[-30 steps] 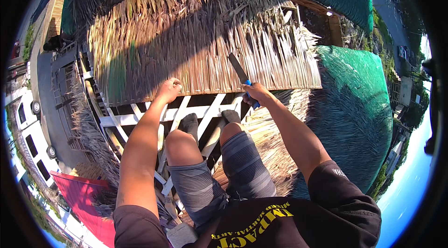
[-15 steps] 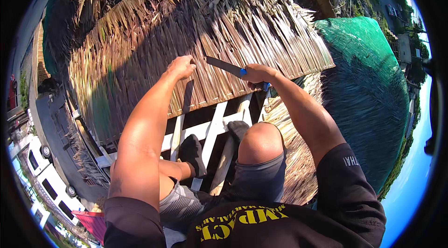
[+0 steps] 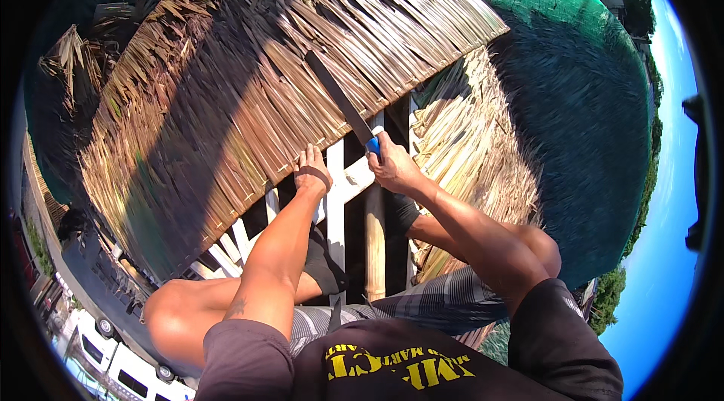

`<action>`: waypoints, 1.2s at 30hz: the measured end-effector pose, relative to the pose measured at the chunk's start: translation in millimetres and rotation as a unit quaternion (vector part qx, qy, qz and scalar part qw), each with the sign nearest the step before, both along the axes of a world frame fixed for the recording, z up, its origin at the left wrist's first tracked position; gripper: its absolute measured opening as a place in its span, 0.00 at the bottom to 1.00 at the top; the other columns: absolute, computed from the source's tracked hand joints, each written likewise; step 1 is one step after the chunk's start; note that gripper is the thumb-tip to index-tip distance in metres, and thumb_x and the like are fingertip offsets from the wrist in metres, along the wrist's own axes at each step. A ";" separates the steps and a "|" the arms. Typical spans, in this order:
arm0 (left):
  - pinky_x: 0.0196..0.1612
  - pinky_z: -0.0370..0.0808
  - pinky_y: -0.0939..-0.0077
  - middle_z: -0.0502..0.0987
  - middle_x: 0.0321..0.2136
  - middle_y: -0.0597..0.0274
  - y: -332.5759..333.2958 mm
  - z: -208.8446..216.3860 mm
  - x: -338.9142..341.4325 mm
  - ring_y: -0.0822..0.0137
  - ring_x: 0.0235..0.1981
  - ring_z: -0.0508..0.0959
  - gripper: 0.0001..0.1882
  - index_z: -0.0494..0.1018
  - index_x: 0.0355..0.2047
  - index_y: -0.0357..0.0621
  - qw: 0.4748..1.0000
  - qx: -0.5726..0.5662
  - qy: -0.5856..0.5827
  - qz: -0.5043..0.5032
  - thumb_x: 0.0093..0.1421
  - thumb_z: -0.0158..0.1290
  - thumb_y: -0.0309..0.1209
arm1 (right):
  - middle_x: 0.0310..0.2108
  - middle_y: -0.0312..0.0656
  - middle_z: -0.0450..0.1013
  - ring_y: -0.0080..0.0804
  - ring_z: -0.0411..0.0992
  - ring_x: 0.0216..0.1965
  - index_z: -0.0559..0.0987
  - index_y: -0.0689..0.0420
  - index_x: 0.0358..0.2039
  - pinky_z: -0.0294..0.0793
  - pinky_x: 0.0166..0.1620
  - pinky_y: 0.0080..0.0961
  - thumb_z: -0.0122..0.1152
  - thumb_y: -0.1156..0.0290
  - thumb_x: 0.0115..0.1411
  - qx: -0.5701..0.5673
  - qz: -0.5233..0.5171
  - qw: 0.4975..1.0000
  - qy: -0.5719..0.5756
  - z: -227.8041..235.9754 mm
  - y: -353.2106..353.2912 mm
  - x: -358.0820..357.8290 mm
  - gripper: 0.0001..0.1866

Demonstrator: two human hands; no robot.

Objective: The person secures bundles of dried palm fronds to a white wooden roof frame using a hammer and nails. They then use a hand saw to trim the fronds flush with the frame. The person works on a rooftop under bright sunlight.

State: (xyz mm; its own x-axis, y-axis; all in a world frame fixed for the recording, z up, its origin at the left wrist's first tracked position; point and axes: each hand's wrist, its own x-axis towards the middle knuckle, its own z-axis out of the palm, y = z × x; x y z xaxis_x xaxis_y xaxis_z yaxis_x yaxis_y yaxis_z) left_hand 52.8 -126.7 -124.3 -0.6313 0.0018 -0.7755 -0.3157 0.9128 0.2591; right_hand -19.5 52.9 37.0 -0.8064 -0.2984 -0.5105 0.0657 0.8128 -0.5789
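My right hand point(image 3: 394, 163) is closed round the blue handle of a long, straight, dark blade point(image 3: 339, 96). The blade points up and to the left, over the lower edge of a thatch panel point(image 3: 264, 107) of dried brown leaves. No teeth can be made out on it. My left hand point(image 3: 311, 169) rests at that same edge, left of the handle, its fingers stretched out onto the leaves. A row of pale stitches runs along the panel's edge. Directly below my hands, white slats point(image 3: 335, 212) cross the roof frame.
A round bamboo pole point(image 3: 375, 243) runs between my feet, with dark gaps in the frame beside it. Pale thatch point(image 3: 467, 145) slopes down on the right, next to a green-netted roof point(image 3: 588, 99). Far below on the left stands a white vehicle point(image 3: 128, 363).
Both hands have come down to the panel's lower edge. My left hand, curled before, now has its fingers stretched out on it. The blade has swung steeper, and my view has turned.
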 end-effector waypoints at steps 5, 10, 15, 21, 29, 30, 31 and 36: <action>0.73 0.51 0.56 0.42 0.75 0.59 -12.9 7.8 0.4 0.58 0.74 0.48 0.46 0.43 0.74 0.45 0.999 0.019 -0.008 -0.049 0.59 0.53 0.34 | 0.31 0.74 0.73 0.76 0.72 0.37 0.63 0.64 0.43 0.70 0.43 0.62 0.49 0.63 0.64 0.083 -0.097 0.985 -0.119 -37.1 28.5 137.9 0.17; 0.72 0.55 0.55 0.42 0.75 0.61 -14.6 12.1 -21.7 0.57 0.74 0.49 0.44 0.43 0.74 0.45 0.993 0.002 -0.080 -0.081 0.60 0.50 0.35 | 0.31 0.72 0.73 0.74 0.72 0.35 0.65 0.65 0.41 0.70 0.39 0.61 0.51 0.60 0.67 0.051 -0.081 0.991 -0.092 2.6 31.8 96.3 0.18; 0.72 0.54 0.56 0.42 0.75 0.59 -9.7 5.1 -21.6 0.56 0.74 0.50 0.42 0.45 0.73 0.45 0.996 0.011 -0.072 -0.050 0.61 0.49 0.35 | 0.22 0.51 0.73 0.52 0.76 0.24 0.65 0.58 0.51 0.73 0.28 0.39 0.53 0.74 0.67 -0.172 -0.232 0.942 0.172 40.1 35.9 73.9 0.14; 0.72 0.55 0.57 0.45 0.74 0.55 -17.4 15.6 -20.1 0.54 0.73 0.53 0.40 0.48 0.73 0.43 0.993 0.030 -0.080 -0.077 0.58 0.44 0.28 | 0.30 0.65 0.74 0.68 0.75 0.36 0.65 0.65 0.42 0.73 0.40 0.53 0.53 0.63 0.65 0.077 -0.093 0.978 -0.169 -17.3 47.0 150.8 0.17; 0.63 0.70 0.59 0.71 0.61 0.50 3.1 2.9 -31.1 0.49 0.58 0.74 0.25 0.72 0.57 0.40 0.964 0.120 0.235 0.021 0.58 0.46 0.23 | 0.27 0.39 0.70 0.29 0.73 0.24 0.68 0.55 0.40 0.78 0.23 0.31 0.60 0.71 0.64 -0.387 -0.571 0.698 -0.193 -75.2 47.4 80.4 0.09; 0.63 0.69 0.60 0.70 0.61 0.50 13.3 -2.0 -33.9 0.50 0.59 0.73 0.26 0.72 0.58 0.39 0.964 0.133 0.230 0.016 0.57 0.46 0.22 | 0.30 0.38 0.72 0.30 0.75 0.31 0.69 0.54 0.41 0.80 0.29 0.35 0.60 0.72 0.64 -0.392 -0.578 0.701 -0.145 -98.4 44.1 49.0 0.10; 0.64 0.68 0.60 0.69 0.63 0.51 21.8 -6.0 -36.2 0.51 0.61 0.70 0.27 0.69 0.60 0.39 0.965 0.132 0.226 0.006 0.57 0.47 0.22 | 0.31 0.38 0.71 0.30 0.74 0.31 0.69 0.54 0.42 0.80 0.30 0.35 0.60 0.73 0.63 -0.421 -0.609 0.657 -0.141 -125.5 41.0 16.6 0.10; 0.71 0.56 0.57 0.56 0.71 0.57 32.8 -6.0 -40.1 0.53 0.70 0.60 0.34 0.59 0.68 0.43 0.993 0.067 0.072 -0.062 0.60 0.47 0.25 | 0.28 0.33 0.68 0.27 0.68 0.26 0.71 0.54 0.40 0.72 0.31 0.28 0.65 0.75 0.54 -0.255 -0.565 0.784 0.036 -236.4 52.1 -92.3 0.15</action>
